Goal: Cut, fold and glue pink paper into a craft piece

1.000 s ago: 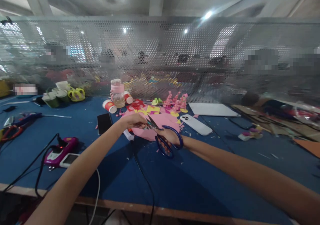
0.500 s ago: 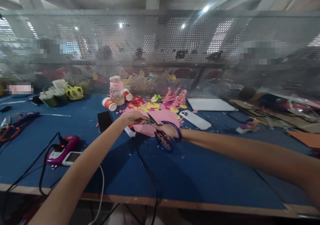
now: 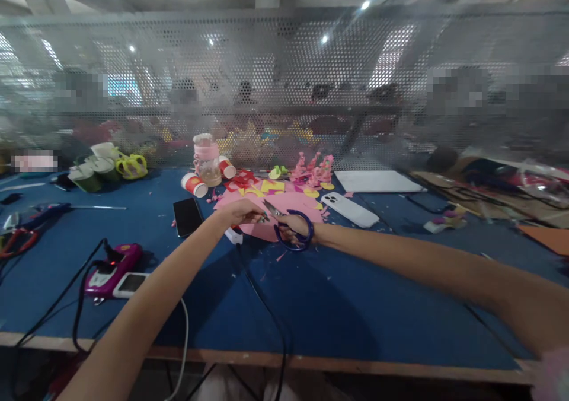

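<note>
Blue-handled scissors (image 3: 274, 210) sit in the right hand (image 3: 293, 225), gripped at the loops, blades pointing far and left over a pink sheet (image 3: 291, 203). They look stiff and fairly light, best held by those loops. Just left of the blades, the left hand (image 3: 244, 210) bunches its fingertips; whether they pinch anything, I cannot tell. The sheet seems light and easily creased, best taken by its edge. Far left of it, a clear bottle (image 3: 207, 162) contains something pale, near two paper cups (image 3: 192, 184) whose contents are unclear.
</note>
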A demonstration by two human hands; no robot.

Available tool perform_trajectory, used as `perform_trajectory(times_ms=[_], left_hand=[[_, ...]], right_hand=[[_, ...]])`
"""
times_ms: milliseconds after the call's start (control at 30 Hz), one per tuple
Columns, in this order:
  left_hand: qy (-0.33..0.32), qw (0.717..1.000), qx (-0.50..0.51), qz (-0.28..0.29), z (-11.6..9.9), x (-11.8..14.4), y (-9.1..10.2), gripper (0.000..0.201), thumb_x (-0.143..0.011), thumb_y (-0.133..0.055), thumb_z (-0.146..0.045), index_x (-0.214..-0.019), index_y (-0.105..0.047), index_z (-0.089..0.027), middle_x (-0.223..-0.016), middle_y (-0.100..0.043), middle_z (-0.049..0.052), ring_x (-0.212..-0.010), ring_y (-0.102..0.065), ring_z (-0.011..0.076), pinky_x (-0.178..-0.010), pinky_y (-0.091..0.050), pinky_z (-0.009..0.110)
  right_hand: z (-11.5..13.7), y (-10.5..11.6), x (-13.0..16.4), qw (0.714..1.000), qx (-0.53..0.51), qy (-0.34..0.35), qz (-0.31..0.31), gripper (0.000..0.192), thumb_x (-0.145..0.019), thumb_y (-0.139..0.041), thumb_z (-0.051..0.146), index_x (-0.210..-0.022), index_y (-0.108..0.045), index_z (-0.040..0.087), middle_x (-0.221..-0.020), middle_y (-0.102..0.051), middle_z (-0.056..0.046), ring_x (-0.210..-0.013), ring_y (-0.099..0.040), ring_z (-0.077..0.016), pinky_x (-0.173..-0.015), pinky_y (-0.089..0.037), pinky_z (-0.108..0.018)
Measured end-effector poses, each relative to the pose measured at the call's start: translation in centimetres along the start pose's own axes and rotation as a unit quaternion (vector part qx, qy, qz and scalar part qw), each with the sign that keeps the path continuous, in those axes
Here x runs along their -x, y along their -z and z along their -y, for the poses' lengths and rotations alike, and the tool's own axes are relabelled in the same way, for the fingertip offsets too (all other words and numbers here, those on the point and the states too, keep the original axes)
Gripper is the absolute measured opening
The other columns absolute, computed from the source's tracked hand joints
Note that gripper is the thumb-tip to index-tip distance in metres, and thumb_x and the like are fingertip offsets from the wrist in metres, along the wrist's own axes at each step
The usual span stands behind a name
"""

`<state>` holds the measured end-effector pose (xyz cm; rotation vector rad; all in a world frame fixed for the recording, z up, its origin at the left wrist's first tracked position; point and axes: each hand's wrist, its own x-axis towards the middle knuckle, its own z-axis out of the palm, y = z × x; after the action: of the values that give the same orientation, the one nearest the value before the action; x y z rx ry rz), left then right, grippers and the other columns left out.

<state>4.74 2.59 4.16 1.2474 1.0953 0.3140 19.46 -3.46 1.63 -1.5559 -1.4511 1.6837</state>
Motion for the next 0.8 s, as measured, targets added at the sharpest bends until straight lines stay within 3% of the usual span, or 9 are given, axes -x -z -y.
perform_trajectory(times_ms=[167, 333, 467, 567, 667, 733, 800], left_hand=[[-0.019, 0.999, -0.015, -0.028, -1.3, 1.4, 0.7, 0.017, -0.072, -0.052, -0.006, -0.056, -0.059, -0.007, -0.042, -0.058, 0.003, -0.038, -0.050, 0.0063, -0.048, -0.045, 0.018], [-0.064, 0.995, -0.013, -0.070, -2.0, 2.0, 1.6, 0.021, -0.075, -0.051, -0.009, -0.056, -0.058, -0.008, -0.046, -0.060, 0.004, -0.043, -0.054, 0.0079, -0.054, -0.047, 0.020], [-0.064, 0.994, -0.014, -0.089, -1.9, 1.7, 1.5, 0.018, -0.076, -0.049, -0.009, -0.062, -0.060, -0.008, -0.047, -0.060, 0.003, -0.048, -0.057, 0.0096, -0.061, -0.048, 0.022], [-0.061, 0.992, -0.014, -0.111, -2.1, 1.7, 1.8, 0.016, -0.077, -0.049, -0.010, -0.069, -0.062, -0.007, -0.048, -0.060, 0.003, -0.046, -0.057, 0.0103, -0.063, -0.049, 0.025], [-0.085, 0.987, 0.000, -0.137, -2.3, 1.7, 2.6, 0.014, -0.077, -0.049, -0.012, -0.072, -0.062, -0.009, -0.051, -0.061, 0.003, -0.047, -0.059, 0.0119, -0.065, -0.049, 0.028], [-0.100, 0.984, 0.007, -0.150, -2.3, 1.6, 3.2, 0.012, -0.076, -0.050, -0.012, -0.072, -0.061, -0.010, -0.051, -0.061, 0.003, -0.050, -0.060, 0.0126, -0.066, -0.050, 0.028], [-0.107, 0.983, 0.008, -0.150, -2.1, 1.5, 3.5, 0.011, -0.076, -0.050, -0.013, -0.071, -0.060, -0.011, -0.052, -0.062, 0.003, -0.051, -0.061, 0.0134, -0.067, -0.050, 0.028]], right_hand=[[-1.4, 0.0, 1.1, 0.990, -0.064, -0.106, 0.071, 0.052, -0.092, -0.016, 0.036, -0.043, -0.023, 0.021, -0.023, -0.023, 0.007, -0.018, -0.018, -0.0049, -0.019, -0.017, -0.014], [-3.2, 0.0, 1.8, 0.987, -0.123, -0.048, 0.089, 0.051, -0.092, -0.019, 0.038, -0.044, -0.024, 0.020, -0.023, -0.027, 0.008, -0.017, -0.020, -0.0036, -0.018, -0.018, -0.012], [-3.0, 0.6, 1.3, 0.974, -0.126, -0.038, 0.186, 0.049, -0.092, -0.012, 0.036, -0.046, -0.024, 0.022, -0.022, -0.027, 0.008, -0.015, -0.019, -0.0064, -0.016, -0.019, -0.016], [-2.6, 0.8, 1.2, 0.972, -0.111, -0.021, 0.206, 0.048, -0.092, -0.012, 0.034, -0.047, -0.025, 0.022, -0.022, -0.027, 0.008, -0.015, -0.019, -0.0072, -0.016, -0.019, -0.017], [-2.1, 1.3, 2.2, 0.990, -0.069, 0.027, 0.116, 0.044, -0.088, -0.030, 0.036, -0.047, -0.029, 0.021, -0.026, -0.031, 0.008, -0.018, -0.025, -0.0057, -0.020, -0.022, -0.016], [-1.7, 2.2, 3.6, 0.997, -0.001, 0.075, -0.013, 0.040, -0.082, -0.043, 0.039, -0.048, -0.034, 0.020, -0.030, -0.036, 0.007, -0.022, -0.032, -0.0056, -0.025, -0.028, -0.016], [-1.3, 3.7, 5.1, 0.978, 0.118, 0.080, -0.154, 0.039, -0.079, -0.046, 0.043, -0.049, -0.039, 0.019, -0.033, -0.042, 0.004, -0.027, -0.040, -0.0080, -0.030, -0.033, -0.019]])
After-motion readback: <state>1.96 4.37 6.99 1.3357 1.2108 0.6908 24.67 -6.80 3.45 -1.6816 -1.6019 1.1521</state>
